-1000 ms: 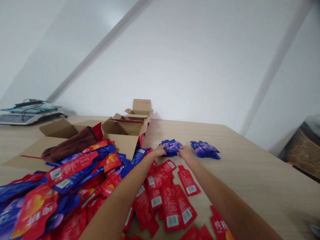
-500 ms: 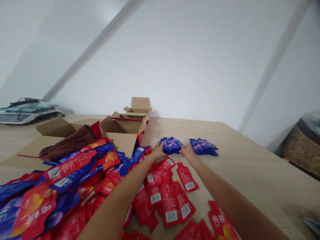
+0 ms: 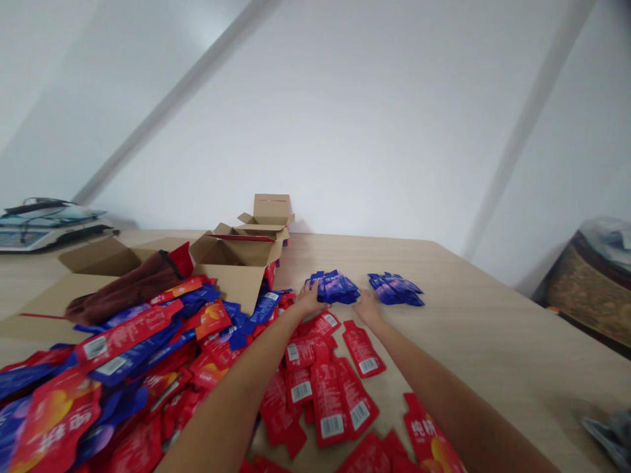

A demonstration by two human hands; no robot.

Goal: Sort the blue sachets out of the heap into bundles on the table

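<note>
A small overlapping row of blue-purple pouches (image 3: 335, 288) lies on the table between my two hands. My left hand (image 3: 308, 301) is at the row's left end, its thumb and fingers apart and touching the pouches. At the right end is my right hand (image 3: 366, 306), fingers loosely extended close to the pouch edges; whether they touch is hard to tell. A second row of blue pouches (image 3: 395, 289) lies just right of that hand. Several red pouches (image 3: 329, 401), many with barcodes facing up, are spread between my forearms.
A large mixed heap of red and blue pouches (image 3: 133, 358) covers the left side. Behind it stand open cardboard boxes (image 3: 236, 279), with a brown cloth item (image 3: 125, 286) over one box's flap. A scale-like device (image 3: 49, 230) is at the far left; a white wall rises behind.
My right hand has loosened slightly at the row's right end. My left hand stays at the left end, its fingers shifted a little. The whole view has drifted slightly.
</note>
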